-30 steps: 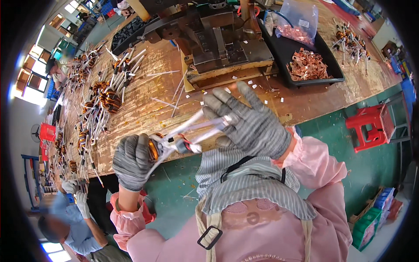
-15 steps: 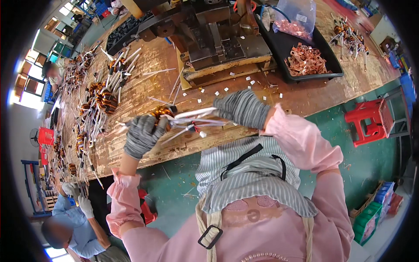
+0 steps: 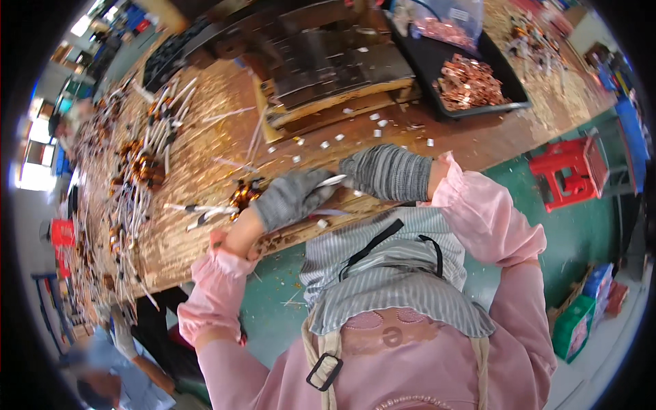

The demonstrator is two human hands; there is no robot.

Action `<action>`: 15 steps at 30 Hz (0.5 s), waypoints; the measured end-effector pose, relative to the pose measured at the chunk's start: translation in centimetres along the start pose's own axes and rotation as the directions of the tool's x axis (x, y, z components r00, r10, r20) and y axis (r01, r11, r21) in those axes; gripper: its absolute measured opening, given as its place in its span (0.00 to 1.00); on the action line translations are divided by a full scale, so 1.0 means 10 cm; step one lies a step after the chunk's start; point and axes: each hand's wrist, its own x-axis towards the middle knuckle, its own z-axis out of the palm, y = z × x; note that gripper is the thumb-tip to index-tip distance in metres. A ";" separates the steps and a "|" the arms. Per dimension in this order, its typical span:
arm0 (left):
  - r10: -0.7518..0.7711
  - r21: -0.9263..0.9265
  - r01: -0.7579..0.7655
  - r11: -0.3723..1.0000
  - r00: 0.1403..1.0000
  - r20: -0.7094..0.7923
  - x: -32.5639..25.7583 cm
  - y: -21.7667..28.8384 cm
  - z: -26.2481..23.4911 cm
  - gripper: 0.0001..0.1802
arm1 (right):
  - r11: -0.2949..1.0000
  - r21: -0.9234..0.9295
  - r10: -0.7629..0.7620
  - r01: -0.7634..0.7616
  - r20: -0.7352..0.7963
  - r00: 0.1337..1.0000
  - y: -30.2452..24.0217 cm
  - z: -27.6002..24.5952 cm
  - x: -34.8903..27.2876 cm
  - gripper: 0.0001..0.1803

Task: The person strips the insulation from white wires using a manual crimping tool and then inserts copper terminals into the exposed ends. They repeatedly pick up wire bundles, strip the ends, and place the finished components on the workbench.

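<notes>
A copper-wound coil (image 3: 244, 196) lies near the table's front edge, with white sleeved leads sticking out on its left. My left hand (image 3: 294, 197), in a grey striped knit glove, is closed around the leads on the coil's right side. White lead ends (image 3: 332, 181) show between the two gloves. My right hand (image 3: 385, 172), gloved alike, is pinched at the tips of those leads, nearly touching the left fingers. The gloves cover most of the leads on this side.
A dark metal press (image 3: 328, 61) on a yellow-edged base stands ahead. Right of it, a black tray (image 3: 516, 108) holds copper terminals (image 3: 471, 83) and a clear bag. More coils (image 3: 140, 167) are heaped left. A red stool (image 3: 570, 171) stands right; a co-worker (image 3: 126, 365) is lower left.
My left hand has moved right, from the coil onto its leads, closer to my right hand. The coil is now uncovered. The whole view has shifted slightly.
</notes>
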 end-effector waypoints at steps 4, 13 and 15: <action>-0.026 0.158 0.023 0.987 1.000 0.014 0.00 0.07 0.07 0.14 | 0.965 -0.244 0.082 -0.094 -0.060 0.995 -0.04 -0.01 -0.25 0.11; -0.061 0.345 0.090 0.934 0.994 -0.093 0.05 0.03 0.09 0.13 | 0.914 0.345 0.374 -0.213 -0.513 0.773 0.55 0.38 -0.88 0.18; -0.142 0.297 0.180 0.938 0.979 -0.144 0.00 -0.05 0.11 0.14 | 0.857 0.338 0.515 -0.389 -0.551 0.657 0.78 -0.19 -1.03 0.20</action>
